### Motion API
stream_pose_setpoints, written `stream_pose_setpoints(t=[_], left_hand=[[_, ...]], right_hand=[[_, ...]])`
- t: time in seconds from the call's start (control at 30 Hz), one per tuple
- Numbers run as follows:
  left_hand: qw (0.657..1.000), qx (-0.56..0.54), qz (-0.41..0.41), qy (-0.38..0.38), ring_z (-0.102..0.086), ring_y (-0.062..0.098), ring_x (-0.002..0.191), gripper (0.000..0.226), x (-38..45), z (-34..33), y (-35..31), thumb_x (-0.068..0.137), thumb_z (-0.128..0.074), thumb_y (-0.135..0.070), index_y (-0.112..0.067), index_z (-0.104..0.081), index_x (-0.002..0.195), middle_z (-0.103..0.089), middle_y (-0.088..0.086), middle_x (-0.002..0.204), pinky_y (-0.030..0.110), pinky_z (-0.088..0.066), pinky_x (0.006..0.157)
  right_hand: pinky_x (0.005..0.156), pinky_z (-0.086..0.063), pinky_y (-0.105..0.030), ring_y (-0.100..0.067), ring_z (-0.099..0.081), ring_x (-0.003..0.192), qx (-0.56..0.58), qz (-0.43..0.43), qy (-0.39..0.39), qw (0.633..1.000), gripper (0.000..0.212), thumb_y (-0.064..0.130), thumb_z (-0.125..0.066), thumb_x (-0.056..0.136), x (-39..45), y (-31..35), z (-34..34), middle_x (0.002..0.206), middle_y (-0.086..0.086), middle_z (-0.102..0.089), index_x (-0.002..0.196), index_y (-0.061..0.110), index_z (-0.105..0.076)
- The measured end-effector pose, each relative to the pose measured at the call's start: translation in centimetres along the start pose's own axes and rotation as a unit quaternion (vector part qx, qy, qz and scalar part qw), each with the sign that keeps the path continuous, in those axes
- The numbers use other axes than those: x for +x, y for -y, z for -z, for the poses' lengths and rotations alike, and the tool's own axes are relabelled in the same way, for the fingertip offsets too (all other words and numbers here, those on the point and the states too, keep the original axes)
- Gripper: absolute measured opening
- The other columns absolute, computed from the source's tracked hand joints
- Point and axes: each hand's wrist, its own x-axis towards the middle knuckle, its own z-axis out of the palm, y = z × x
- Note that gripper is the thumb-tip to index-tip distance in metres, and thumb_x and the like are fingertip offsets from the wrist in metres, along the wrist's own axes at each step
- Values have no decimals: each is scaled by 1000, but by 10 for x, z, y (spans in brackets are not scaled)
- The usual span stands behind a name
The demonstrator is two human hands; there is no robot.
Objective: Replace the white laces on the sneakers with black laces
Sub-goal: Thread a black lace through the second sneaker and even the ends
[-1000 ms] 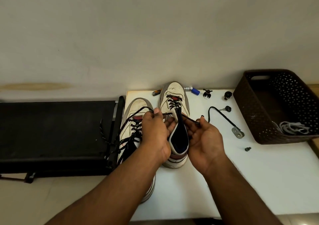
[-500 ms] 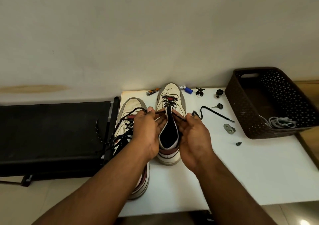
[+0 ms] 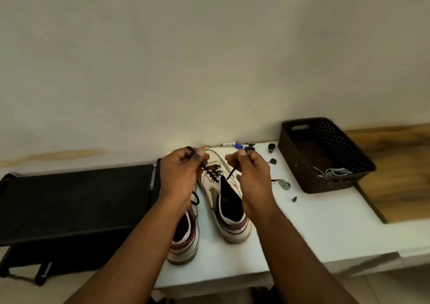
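Two white sneakers stand side by side on the white table (image 3: 314, 229), toes toward the wall. The right sneaker (image 3: 229, 201) has a black lace (image 3: 213, 174) crossed through its front eyelets. My left hand (image 3: 180, 175) pinches one end of that lace, raised above the left sneaker (image 3: 185, 240). My right hand (image 3: 251, 175) pinches the other end, which runs taut down to the shoe's right side. The left sneaker's front is hidden under my left arm; a loop of black lace shows beside it.
A dark perforated basket (image 3: 325, 154) at the right holds the white laces (image 3: 334, 172). Small items lie by the wall: a blue-capped tube (image 3: 232, 144), black knobs (image 3: 271, 146), a metal tag (image 3: 283, 183), a screw (image 3: 294, 199). A black bench (image 3: 74, 201) adjoins the table's left.
Both hands have risen from the shoe's tongue toward the wall, pulling the two lace ends up and apart. The camera has tilted, so the shoes sit lower in view.
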Motion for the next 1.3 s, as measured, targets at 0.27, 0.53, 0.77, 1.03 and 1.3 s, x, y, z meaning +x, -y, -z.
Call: stream_pose_setpoints(t=[0.27,0.53,0.77,1.03,1.3], left_hand=[[996,20,-79,45,-68,16,75,11,-17,21,-108,93,-62,-13,-7,-70,88,-73,10,86,29,-58,73],[987,35,-148,58,-70,24,85,12,-39,24,-197,95,-61,-14,-9,-69,87,-74,9,89,38,-56,77],[978,29,-189,86,-69,28,77,12,-54,16,-233,91,-65,-9,-2,-72,85,-71,18,83,37,-61,63],[979,52,-173,91,-72,11,72,8,-45,22,-252,88,-70,-20,-14,-74,85,-74,3,78,36,-53,77],[973,45,-216,73,-66,6,75,7,-29,15,-262,85,-71,-8,-5,-76,89,-72,1,78,7,-44,65]], right_hand=[[71,-45,-20,-10,-67,81,-12,107,79,991,24,18,-47,100,-29,92,-24,89,-9,-71,86,10,-65],[55,-46,-8,-10,-64,74,-117,187,138,965,25,15,-48,99,-56,162,-52,95,-14,-71,95,-1,-68],[71,-53,-27,-20,-68,85,-169,261,158,937,26,18,-49,98,-65,197,-69,86,-5,-72,89,8,-71],[76,-49,-36,-23,-63,84,-255,330,100,903,25,20,-50,97,-59,215,-81,87,-6,-70,92,7,-71],[70,-49,-34,-25,-62,79,-327,333,103,878,26,21,-45,98,-47,227,-93,82,-5,-68,93,10,-69]])
